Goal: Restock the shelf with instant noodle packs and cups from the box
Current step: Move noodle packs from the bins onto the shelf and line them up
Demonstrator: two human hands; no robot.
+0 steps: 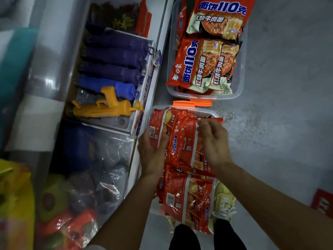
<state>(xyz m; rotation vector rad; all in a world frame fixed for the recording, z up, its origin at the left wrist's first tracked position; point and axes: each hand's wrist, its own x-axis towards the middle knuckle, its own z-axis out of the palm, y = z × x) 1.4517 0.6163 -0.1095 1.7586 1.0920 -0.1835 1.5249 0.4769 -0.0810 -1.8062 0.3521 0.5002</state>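
Noodle packs point(182, 141), red and shiny, fill the near clear box point(215, 115) on the grey floor point(281, 87) right at the person's feet. At about seven o'clock of that box the left hand point(153, 154) lies on the packs, thumb curled over the edge of one with a barcode, fingers tucked out of sight beneath it. The right hand point(212, 141), at roughly three o'clock, hangs over the pile with its fingers loosely bent and a little apart, tips touching a pack's top edge; whether it truly pinches the wrapper I cannot tell. More packs lie in a second clear box point(241, 82) at twelve o'clock, just past an orange clip point(191, 103). Off at nine to ten o'clock the shelf point(160, 56) holds purple and blue toy tubes point(111, 69), a yellow toy gun point(106, 107) and bagged goods point(100, 168). A pale yellow-green shoe point(223, 201) shows at five o'clock.
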